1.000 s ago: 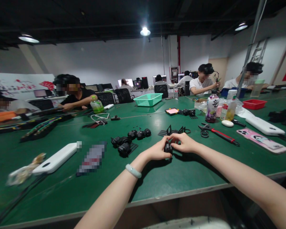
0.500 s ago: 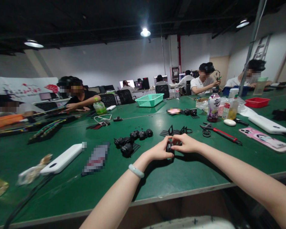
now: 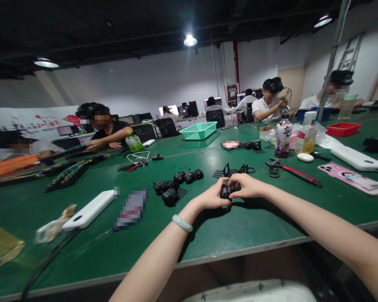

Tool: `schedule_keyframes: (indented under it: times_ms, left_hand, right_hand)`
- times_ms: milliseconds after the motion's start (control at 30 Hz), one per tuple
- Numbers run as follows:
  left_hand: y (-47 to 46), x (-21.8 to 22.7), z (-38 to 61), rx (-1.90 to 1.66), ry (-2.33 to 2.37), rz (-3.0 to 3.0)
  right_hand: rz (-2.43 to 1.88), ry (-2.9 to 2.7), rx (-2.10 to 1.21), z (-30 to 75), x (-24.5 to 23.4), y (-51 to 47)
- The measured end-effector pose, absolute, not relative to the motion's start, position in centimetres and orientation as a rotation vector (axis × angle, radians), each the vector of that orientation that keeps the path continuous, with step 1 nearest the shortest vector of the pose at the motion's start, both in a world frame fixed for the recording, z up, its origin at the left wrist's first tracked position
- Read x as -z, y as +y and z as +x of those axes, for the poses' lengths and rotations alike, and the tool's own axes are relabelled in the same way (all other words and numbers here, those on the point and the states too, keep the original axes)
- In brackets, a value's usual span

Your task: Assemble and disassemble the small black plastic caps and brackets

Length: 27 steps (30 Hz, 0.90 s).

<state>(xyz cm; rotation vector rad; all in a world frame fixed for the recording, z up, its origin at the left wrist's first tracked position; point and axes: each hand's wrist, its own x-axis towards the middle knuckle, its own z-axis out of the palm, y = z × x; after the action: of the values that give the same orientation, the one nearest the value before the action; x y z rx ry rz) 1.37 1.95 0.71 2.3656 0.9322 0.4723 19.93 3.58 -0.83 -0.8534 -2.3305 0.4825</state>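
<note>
Both hands meet over the green table, fingers curled around a small black part. My left hand grips it from the left, thumb low on the near side. My right hand pinches it from the right with thumb and fingertips. Much of the part is covered by the fingers, so its exact kind cannot be made out. Just beyond the hands lie flat black slotted pieces and a black ring. Left of the hands sit several black cylindrical parts and another black cluster.
Right of the hands lie red-handled adjustable pliers, a pink phone and a white power bank. A purple-labelled bottle stands behind them. Another white power bank is at left. A mint basket stands farther back. Other people sit around the table.
The view has shifted slightly. My right hand's fingers have opened a little around the black part, which shows more between the two hands.
</note>
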Motion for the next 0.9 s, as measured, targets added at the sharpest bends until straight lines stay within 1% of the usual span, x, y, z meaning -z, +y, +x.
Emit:
schedule_keyframes:
  times_ms: [167,367,700,900]
  left_hand:
    - [2.0,-0.6,1.5,-0.452,0.95,2.363]
    - [1.8,-0.7,1.6,-0.429,0.967,2.398]
    - [1.6,-0.3,1.8,-0.456,1.013,2.415]
    - [1.6,-0.4,2.0,-0.467,1.031,2.415]
  right_hand:
    - [-0.865,-2.355,-0.468,19.9,1.1,3.8]
    - [-0.861,-2.383,-0.548,20.2,1.2,4.0]
    - [-0.858,-2.495,-0.568,19.7,2.2,5.0]
    - [-0.884,-2.444,-0.475,19.9,2.0,4.6]
